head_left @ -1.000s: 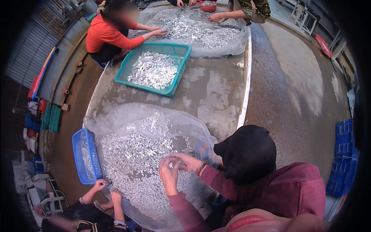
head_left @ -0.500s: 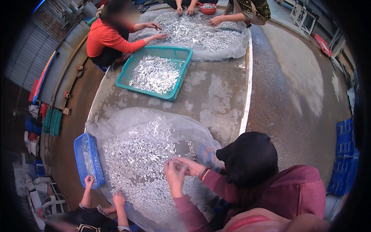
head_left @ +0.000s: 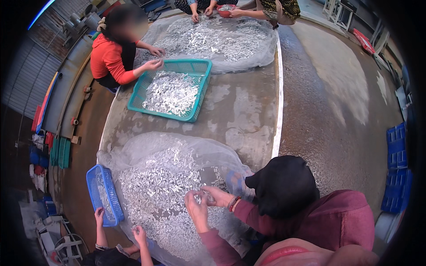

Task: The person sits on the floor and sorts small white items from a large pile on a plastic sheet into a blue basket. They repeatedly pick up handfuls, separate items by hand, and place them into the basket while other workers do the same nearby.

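My left hand [head_left: 197, 209] is raised over the near heap of small silvery pieces [head_left: 151, 190], its fingers curled together. Close beside it, my right hand [head_left: 216, 196] is also curled, palm facing the left one, a bracelet on its wrist. Whatever lies in the fingers is too small to make out. The heap rests on a sheet of pale translucent netting [head_left: 177, 141]. A co-worker's two hands are near the heap's left side, one [head_left: 99, 216] at a blue basket [head_left: 105, 195] with a few pieces inside, the other [head_left: 140, 234] above the netting.
A green basket [head_left: 191, 116] full of silvery pieces stands mid-table. Beside it squats a person in orange [head_left: 108, 62]. At the far end, people's hands work around another heap [head_left: 213, 40], and one holds a red bowl [head_left: 225, 13]. Blue crates [head_left: 396, 166] stand right.
My hands have drawn slightly apart. The orange-sleeved hands have pulled left from the far heap to beside the green basket. A far person's hand has reached the red bowl. The view has shifted slightly.
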{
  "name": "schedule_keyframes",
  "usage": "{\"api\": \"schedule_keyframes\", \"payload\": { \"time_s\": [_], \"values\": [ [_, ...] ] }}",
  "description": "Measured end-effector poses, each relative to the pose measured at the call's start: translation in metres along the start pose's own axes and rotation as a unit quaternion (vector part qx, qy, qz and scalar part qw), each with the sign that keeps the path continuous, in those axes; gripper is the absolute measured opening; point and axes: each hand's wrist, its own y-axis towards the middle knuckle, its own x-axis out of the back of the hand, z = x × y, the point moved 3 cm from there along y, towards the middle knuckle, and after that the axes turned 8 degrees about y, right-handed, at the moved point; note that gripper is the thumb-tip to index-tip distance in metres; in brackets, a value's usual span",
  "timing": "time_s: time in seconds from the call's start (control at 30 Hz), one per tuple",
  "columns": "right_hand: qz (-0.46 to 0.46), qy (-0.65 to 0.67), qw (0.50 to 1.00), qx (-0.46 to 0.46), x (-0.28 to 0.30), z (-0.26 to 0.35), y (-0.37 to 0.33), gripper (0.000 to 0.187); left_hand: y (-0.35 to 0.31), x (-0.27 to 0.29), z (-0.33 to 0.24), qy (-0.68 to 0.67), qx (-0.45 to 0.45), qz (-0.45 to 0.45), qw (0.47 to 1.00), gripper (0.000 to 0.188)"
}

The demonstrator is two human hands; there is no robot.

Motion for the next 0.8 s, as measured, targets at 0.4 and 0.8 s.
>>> {"api": "schedule_keyframes", "payload": {
  "time_s": [0.4, 0.8],
  "values": [
    [-0.047, -0.039, 0.997, 0.045, -0.0004, 0.0018, -0.0054, 0.019, -0.0006, 0.0043, 0.0002, -0.002, -0.018, -0.014, 1.000, 0.025],
    [-0.005, -0.035, 0.999, 0.015, 0.0060, 0.0007, 0.0024, 0.019, -0.0015, 0.0051, -0.0009, -0.002, -0.017, -0.008, 1.000, 0.024]
  ]
}}
